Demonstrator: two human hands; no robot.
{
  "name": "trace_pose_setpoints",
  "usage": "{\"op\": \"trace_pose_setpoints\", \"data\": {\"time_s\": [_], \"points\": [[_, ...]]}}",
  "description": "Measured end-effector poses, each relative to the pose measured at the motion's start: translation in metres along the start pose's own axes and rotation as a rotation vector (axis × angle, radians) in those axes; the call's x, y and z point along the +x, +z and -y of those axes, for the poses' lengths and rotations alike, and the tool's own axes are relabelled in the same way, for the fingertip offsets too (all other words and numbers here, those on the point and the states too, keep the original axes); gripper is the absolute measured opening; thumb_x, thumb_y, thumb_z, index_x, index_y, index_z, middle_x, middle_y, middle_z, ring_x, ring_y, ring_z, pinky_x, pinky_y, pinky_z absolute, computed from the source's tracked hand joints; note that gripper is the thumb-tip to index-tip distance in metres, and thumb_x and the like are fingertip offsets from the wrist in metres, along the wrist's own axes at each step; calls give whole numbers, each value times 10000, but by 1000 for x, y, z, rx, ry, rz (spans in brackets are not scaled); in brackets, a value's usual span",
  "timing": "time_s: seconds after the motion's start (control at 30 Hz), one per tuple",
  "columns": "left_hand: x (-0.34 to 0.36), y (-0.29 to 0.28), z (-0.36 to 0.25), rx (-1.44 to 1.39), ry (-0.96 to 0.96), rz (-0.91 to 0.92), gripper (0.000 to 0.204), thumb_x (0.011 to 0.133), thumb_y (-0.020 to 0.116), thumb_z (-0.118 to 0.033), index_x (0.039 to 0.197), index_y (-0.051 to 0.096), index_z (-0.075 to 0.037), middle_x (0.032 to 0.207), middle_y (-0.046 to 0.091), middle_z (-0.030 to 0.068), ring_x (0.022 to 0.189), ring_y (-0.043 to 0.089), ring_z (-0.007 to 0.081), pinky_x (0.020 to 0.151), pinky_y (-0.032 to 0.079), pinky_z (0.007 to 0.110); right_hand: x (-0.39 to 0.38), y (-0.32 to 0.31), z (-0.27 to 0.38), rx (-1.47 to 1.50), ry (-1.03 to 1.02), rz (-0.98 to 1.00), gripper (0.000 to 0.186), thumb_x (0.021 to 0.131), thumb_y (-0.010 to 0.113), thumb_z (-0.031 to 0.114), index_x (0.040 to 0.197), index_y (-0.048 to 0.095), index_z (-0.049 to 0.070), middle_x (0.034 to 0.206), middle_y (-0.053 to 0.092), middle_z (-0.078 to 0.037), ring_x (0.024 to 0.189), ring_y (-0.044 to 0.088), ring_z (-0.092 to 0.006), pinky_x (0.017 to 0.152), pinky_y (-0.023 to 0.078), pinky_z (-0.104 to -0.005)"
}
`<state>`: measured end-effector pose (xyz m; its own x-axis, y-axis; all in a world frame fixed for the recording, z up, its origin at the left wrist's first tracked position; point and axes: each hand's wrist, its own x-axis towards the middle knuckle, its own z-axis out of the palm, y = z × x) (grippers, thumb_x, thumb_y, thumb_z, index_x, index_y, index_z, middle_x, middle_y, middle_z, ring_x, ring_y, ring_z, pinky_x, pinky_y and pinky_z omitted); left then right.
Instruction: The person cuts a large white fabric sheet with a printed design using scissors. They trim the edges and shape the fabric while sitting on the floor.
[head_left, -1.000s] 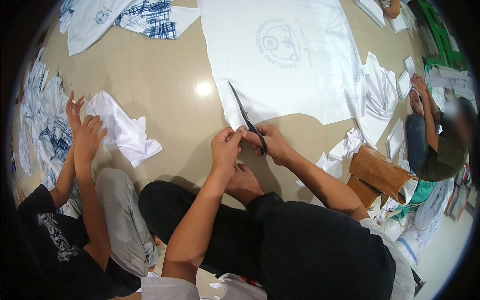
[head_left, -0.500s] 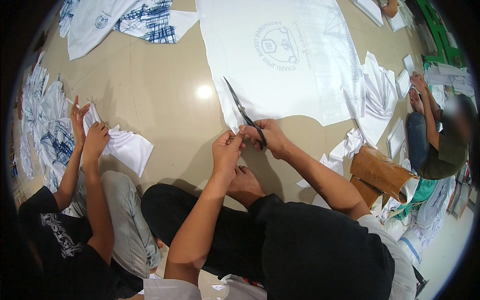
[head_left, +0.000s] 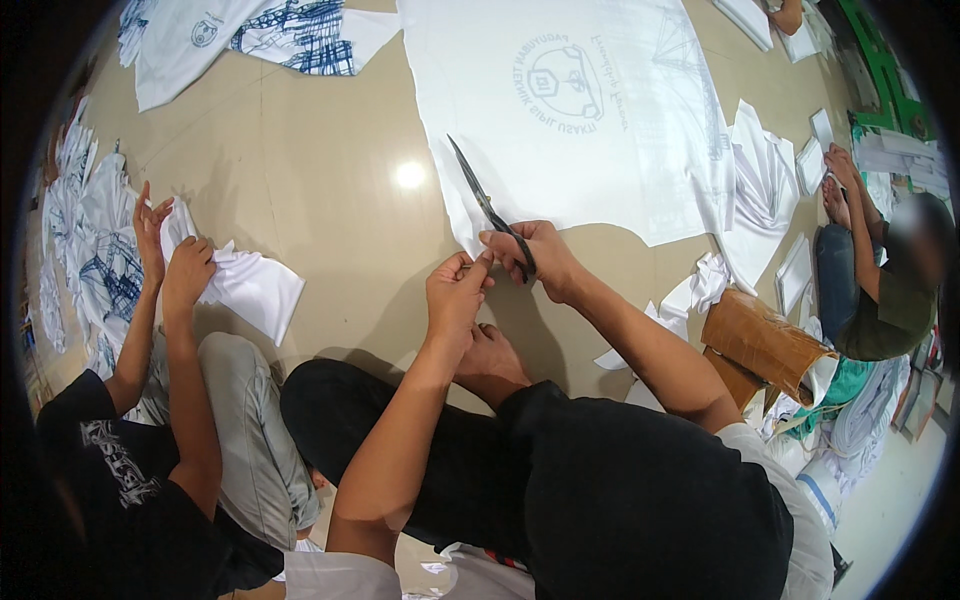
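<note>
My right hand [head_left: 545, 258] grips black-handled scissors [head_left: 477, 190] by the loops, with the long blades pointing away from me over a large white cloth [head_left: 500, 90]. The blades look nearly closed. The cloth lies flat on the floor and carries a faint round emblem and drawn lines. At its narrow near corner, my left hand [head_left: 457, 298] is closed in a pinch on the cloth edge, just left of my right thumb. My bare foot [head_left: 493, 360] rests on the floor below the left hand.
At left, a co-worker's hands [head_left: 185, 265] handle a white cloth piece [head_left: 255, 290]. Blue-printed cloths [head_left: 300, 40] lie far left. To the right are cloth scraps [head_left: 700, 285], a brown taped carton [head_left: 765, 340] and another seated person [head_left: 865, 270] beside white stacks.
My right hand and the scissors have shifted slightly away from me, and the right thumb has drawn off the left fingertips. The left hand stays closed at the cloth corner.
</note>
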<state>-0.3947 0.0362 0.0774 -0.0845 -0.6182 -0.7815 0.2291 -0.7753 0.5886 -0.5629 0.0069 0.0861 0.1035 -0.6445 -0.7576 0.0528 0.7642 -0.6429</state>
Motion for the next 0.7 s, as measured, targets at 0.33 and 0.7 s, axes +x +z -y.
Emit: {"op": "trace_pose_setpoints", "data": {"time_s": [0.33, 0.7], "points": [[-3, 1, -1, -13, 21, 6, 255, 1004, 781, -224, 824, 667, -85, 672, 625, -26, 548, 445, 26, 512, 329, 212, 5, 0, 4, -24, 0, 11, 443, 852, 873, 433, 805, 704, 27, 655, 622, -23, 522, 550, -109, 471, 412, -260], [27, -31, -52, 257, 940, -394, 235, 1029, 584, -108, 1187, 707, 14, 1118, 701, 56, 960, 576, 98, 841, 447, 281, -12, 32, -16, 147, 64, 20, 381, 914, 834, 401, 777, 640, 102, 669, 597, 9, 528, 546, -95, 498, 429, -256]]}}
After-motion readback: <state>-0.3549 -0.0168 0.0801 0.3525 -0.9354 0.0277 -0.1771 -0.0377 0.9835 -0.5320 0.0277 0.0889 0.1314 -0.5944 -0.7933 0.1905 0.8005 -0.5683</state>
